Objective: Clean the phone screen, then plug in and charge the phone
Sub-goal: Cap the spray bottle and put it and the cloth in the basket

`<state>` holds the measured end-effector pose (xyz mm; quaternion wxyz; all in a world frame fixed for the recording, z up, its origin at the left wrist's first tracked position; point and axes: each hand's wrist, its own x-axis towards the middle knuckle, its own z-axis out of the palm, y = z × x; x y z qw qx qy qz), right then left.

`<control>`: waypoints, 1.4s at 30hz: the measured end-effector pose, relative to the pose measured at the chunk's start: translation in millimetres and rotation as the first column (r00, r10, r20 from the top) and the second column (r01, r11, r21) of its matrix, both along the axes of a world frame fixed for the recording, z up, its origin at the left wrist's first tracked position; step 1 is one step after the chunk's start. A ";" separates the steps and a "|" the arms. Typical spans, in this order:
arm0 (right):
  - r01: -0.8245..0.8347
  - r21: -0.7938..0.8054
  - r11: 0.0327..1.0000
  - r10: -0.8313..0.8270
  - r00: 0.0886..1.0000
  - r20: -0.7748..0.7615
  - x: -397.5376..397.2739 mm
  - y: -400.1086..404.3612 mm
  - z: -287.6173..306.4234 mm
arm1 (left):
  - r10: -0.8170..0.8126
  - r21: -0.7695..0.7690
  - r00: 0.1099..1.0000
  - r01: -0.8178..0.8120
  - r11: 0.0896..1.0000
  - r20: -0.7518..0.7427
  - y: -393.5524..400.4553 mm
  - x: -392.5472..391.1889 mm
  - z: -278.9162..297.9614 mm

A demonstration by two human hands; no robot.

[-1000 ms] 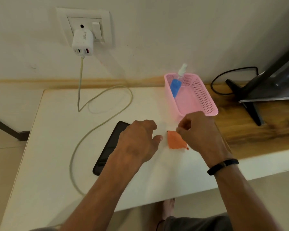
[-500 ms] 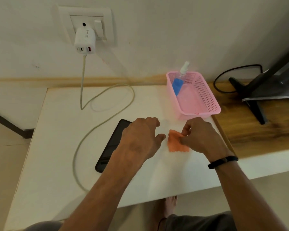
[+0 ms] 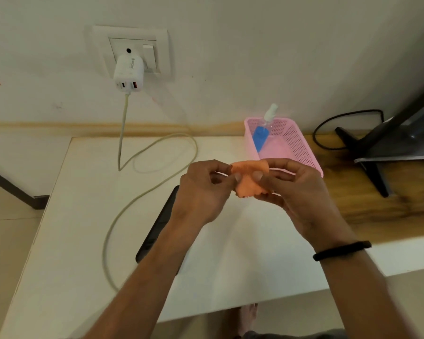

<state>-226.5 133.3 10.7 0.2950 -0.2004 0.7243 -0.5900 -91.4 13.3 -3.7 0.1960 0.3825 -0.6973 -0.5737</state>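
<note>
Both hands, left hand (image 3: 201,189) and right hand (image 3: 296,192), pinched the orange cloth (image 3: 249,181) at frame centre, above the phone (image 3: 157,228) lying lower left, nearest the left hand.

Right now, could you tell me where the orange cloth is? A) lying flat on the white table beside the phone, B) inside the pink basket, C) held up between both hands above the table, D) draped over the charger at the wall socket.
C: the orange cloth is pinched between the left hand and the right hand, lifted off the white table, in front of the pink basket.
</note>
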 end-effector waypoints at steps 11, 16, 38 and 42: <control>0.423 -0.014 0.906 -0.361 0.755 -0.547 -44.4 1.7 -14.7 | 0.067 0.060 0.996 -0.063 0.996 -0.065 10.1 -3.0 12.9; 0.373 0.106 0.922 -0.201 0.694 -0.691 -56.6 -6.4 -27.3 | 0.105 0.036 0.991 -0.102 0.994 -0.089 4.2 4.4 15.4; 0.386 0.422 0.821 0.191 0.510 -0.839 -60.6 -20.3 -46.5 | 0.214 0.041 0.973 -0.211 0.977 -0.092 -18.4 25.3 26.0; 0.269 0.427 0.863 0.225 0.552 -0.803 -60.6 -25.7 -49.3 | 0.222 0.048 0.971 -0.218 0.975 -0.094 -20.2 26.3 25.6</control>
